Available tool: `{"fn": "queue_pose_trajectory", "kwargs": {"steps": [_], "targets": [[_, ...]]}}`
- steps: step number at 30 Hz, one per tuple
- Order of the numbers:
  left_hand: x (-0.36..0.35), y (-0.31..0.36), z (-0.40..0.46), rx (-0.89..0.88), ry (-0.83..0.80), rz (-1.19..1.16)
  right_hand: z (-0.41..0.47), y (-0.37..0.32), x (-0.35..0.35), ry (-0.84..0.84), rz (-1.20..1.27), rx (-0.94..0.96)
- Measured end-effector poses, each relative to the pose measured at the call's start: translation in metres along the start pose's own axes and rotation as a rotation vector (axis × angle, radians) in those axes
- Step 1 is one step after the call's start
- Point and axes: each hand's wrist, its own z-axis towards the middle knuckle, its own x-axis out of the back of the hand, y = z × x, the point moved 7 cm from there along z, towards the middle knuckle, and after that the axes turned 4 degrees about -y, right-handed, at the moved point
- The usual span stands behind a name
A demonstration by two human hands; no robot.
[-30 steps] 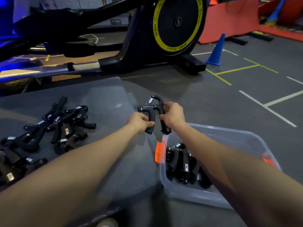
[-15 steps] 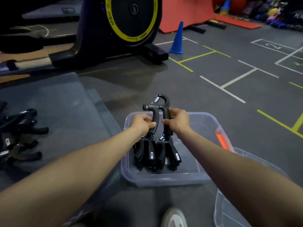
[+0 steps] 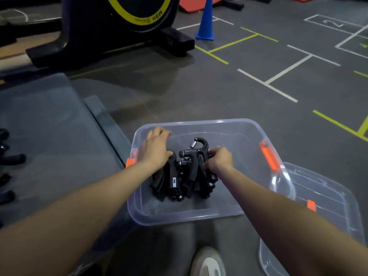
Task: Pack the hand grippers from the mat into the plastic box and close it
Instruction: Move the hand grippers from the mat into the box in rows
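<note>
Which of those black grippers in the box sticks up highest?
The hand gripper under the right hand: its spring and loop stand above the packed row that the left hand rests on.

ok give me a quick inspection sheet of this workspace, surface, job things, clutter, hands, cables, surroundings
surface: grey mat on a dark gym floor marked with white and yellow lines
job's things: clear plastic box with orange latches, open, holding a cluster of hand grippers; more grippers on the mat at the left edge; lid lying to the right of the box
clutter: nothing seen
hands: left hand rests on the cluster; right hand grips the top gripper
cables: nothing seen
surroundings: exercise machine with a yellow-ringed wheel, blue cone, red mats, a shoe at the bottom
</note>
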Motion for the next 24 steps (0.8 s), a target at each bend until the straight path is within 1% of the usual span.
{"fn": "queue_pose_trajectory", "kwargs": {"steps": [2, 4, 7, 11, 16, 20, 24], "targets": [[0.008, 0.0, 0.005, -0.051, 0.085, 0.058, 0.005, 0.006, -0.005, -0.026, -0.053, -0.021], [0.011, -0.002, 0.011, -0.057, 0.115, 0.115, 0.008, 0.01, -0.011, -0.048, -0.1, -0.034], [0.006, -0.01, 0.02, -0.027, 0.069, 0.156, 0.013, 0.015, -0.019, -0.063, -0.133, -0.053], [-0.002, -0.016, 0.026, -0.02, 0.016, 0.207, 0.019, 0.018, -0.025, -0.073, -0.118, -0.063], [-0.001, -0.015, 0.03, -0.011, 0.029, 0.197, 0.022, 0.02, -0.027, -0.054, -0.106, -0.052], [-0.001, -0.016, 0.031, -0.003, 0.0, 0.175, 0.02, 0.018, -0.025, -0.046, -0.081, -0.025], [0.015, -0.017, 0.028, 0.025, 0.025, 0.086, 0.016, -0.014, -0.022, -0.044, -0.059, 0.098]]}}
